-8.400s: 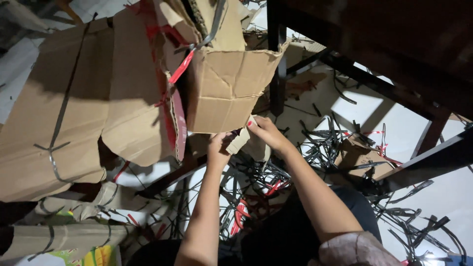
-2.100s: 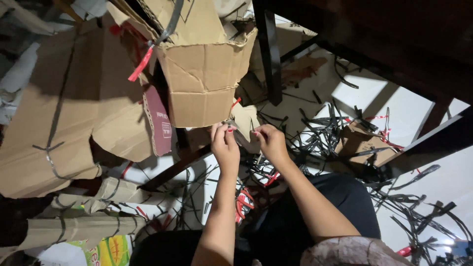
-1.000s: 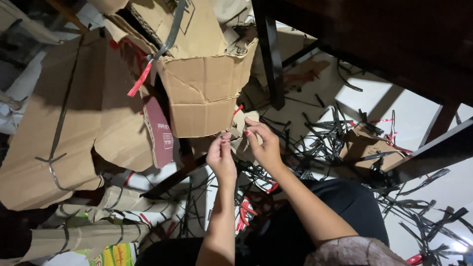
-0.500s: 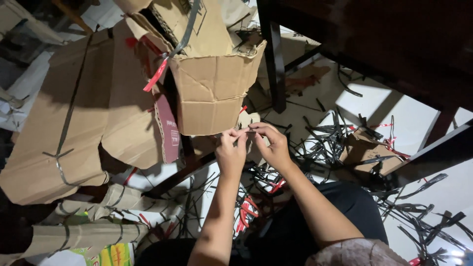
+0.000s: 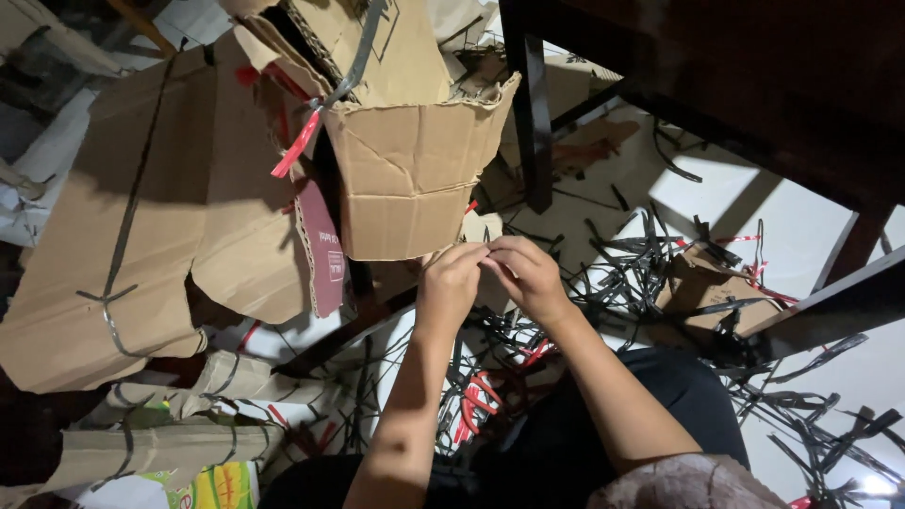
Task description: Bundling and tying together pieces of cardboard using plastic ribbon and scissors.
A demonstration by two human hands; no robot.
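your left hand (image 5: pixel 451 283) and right hand (image 5: pixel 528 273) pinch together under the cardboard box (image 5: pixel 415 174), contents hidden; black straps (image 5: pixel 641 269) litter the floor, bundles remain strapped.

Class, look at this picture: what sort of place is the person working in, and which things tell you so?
Probably a packing or cardboard-sorting workroom: flattened brown cardboard sheets, a torn brown cardboard box and cut black plastic straps litter the white floor under a dark table frame.

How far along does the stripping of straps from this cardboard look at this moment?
Done: loose black plastic strap offcuts litter the white floor. In hand: left hand and right hand meet fingertip to fingertip below the torn brown cardboard box. Left: flattened brown cardboard sheets, strapped.
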